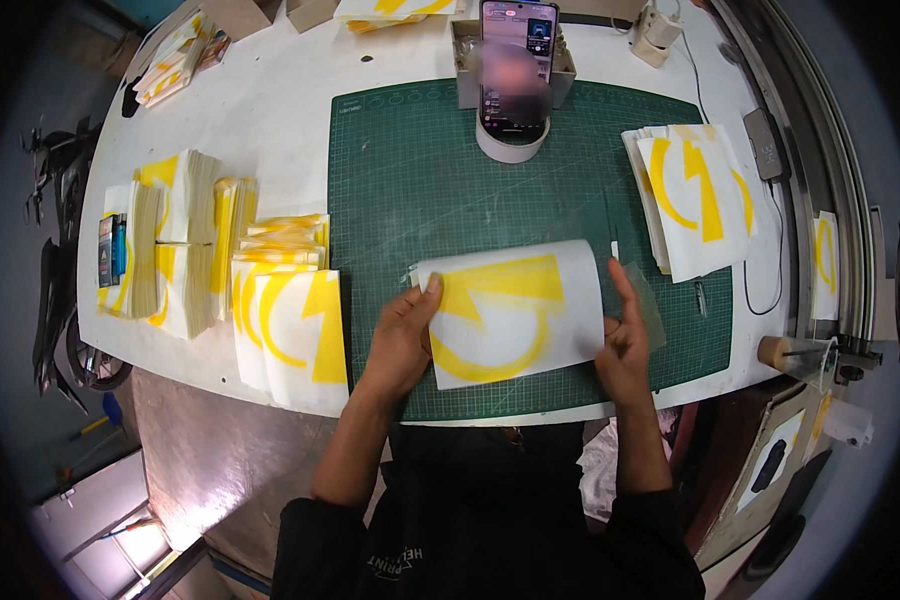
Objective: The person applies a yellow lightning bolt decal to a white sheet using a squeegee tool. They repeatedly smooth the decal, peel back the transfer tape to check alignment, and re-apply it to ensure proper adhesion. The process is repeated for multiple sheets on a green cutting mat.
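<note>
A white sheet with yellow printed shapes (510, 320) is bent over on itself above the green cutting mat (410, 180), its right side curving round. My left hand (402, 335) pinches its left edge, thumb on top and the other fingers partly hidden behind. At the right edge is my right hand (625, 345), index finger stretched away from me and apart from the thumb, which is beside the paper. Just beyond that fingertip lies a thin tool with a white part (614, 248); its kind is unclear. A translucent greenish piece (645, 305) rests on the mat by this hand.
Folded yellow-and-white pieces (290, 330) and upright stacks (185, 240) stand on the left. More printed sheets (695, 195) lie at the right. A phone (515, 70) is propped behind a tape roll (510, 145). A cable (775, 250) runs down the right side.
</note>
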Demonstrator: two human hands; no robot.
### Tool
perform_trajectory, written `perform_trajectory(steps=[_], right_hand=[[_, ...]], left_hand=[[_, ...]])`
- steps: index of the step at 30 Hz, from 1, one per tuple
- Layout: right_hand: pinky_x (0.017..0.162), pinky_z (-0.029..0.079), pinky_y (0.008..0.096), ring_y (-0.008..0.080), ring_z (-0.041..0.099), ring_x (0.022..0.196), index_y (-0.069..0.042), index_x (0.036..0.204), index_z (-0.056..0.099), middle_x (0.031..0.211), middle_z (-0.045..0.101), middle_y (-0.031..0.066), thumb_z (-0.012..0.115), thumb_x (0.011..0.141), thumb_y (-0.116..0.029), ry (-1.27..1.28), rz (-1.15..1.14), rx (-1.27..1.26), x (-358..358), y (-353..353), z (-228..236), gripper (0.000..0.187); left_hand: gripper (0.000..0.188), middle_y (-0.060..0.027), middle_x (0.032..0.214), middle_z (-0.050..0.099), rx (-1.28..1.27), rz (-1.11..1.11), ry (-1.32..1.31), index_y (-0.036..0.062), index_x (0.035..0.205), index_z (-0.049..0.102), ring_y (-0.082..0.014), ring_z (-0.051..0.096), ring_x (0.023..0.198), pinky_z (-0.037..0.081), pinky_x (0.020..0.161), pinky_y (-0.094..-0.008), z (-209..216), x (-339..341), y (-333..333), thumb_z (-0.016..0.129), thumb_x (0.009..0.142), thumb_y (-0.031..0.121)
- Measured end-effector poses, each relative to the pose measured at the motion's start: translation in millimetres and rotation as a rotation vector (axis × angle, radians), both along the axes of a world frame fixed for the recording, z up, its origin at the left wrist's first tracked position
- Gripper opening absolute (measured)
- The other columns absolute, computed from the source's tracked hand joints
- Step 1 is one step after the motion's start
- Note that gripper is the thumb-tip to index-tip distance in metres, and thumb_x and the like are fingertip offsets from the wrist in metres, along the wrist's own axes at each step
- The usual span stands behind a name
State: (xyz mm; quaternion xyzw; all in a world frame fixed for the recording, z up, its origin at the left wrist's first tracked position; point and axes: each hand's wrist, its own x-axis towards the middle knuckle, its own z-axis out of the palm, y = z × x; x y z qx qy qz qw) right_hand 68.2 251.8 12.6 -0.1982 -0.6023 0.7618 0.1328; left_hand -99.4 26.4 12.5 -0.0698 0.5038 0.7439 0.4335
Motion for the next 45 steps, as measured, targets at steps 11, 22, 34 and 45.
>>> perform_trajectory(steps=[11, 22, 34, 45], right_hand=[[0.098, 0.059, 0.0359, 0.0231, 0.075, 0.11, -0.002, 0.167, 0.02, 0.115, 0.076, 0.0229, 0.078, 0.091, 0.008, -0.044, -0.107, 0.175, -10.4, -18.6, 0.3, 0.095], [0.077, 0.06, 0.0299, 0.0204, 0.077, 0.098, -0.004, 0.164, 0.029, 0.108, 0.077, 0.0187, 0.079, 0.09, 0.004, -0.205, -0.069, 0.304, -38.0, -15.2, -8.0, 0.089], [0.077, 0.056, 0.0318, 0.0205, 0.07, 0.087, 0.0, 0.152, 0.05, 0.099, 0.071, 0.0141, 0.079, 0.087, 0.004, 0.034, -0.255, 0.799, -2.4, -14.4, -8.3, 0.071], [0.089, 0.046, 0.0446, 0.0293, 0.061, 0.107, -0.002, 0.123, 0.072, 0.124, 0.067, 0.0077, 0.079, 0.086, -0.007, -0.048, 0.1, 1.411, 4.1, -42.1, -10.0, 0.037]], left_hand=[[0.077, -0.018, 0.122, 0.075, -0.11, -0.039, 0.659, 0.0009, 0.157, 0.039, -0.015, 0.073, 0.097, 0.057, 0.086, -0.0282, -3.6, 23.5, -21.8, 0.081, 0.092, 0.003], [0.065, -0.0183, 0.115, 0.072, -0.657, 0.224, 1.372, 0.002, 0.148, 0.054, -0.0219, 0.071, 0.1, 0.058, 0.083, -0.0357, -15.4, 31.9, -8.8, 0.08, 0.089, 0.0], [0.041, -0.0159, 0.13, 0.074, -0.692, -0.256, 1.819, 0.003, 0.124, 0.076, -0.0361, 0.069, 0.125, 0.052, 0.111, -0.0536, -19.7, 53.2, -7.2, 0.071, 0.084, -0.002], [0.042, -0.017, 0.129, 0.074, -0.655, -0.278, 1.795, 0.001, 0.124, 0.075, -0.0362, 0.069, 0.126, 0.052, 0.112, -0.0527, -17.6, 55.7, -11.8, 0.07, 0.082, -0.004]])
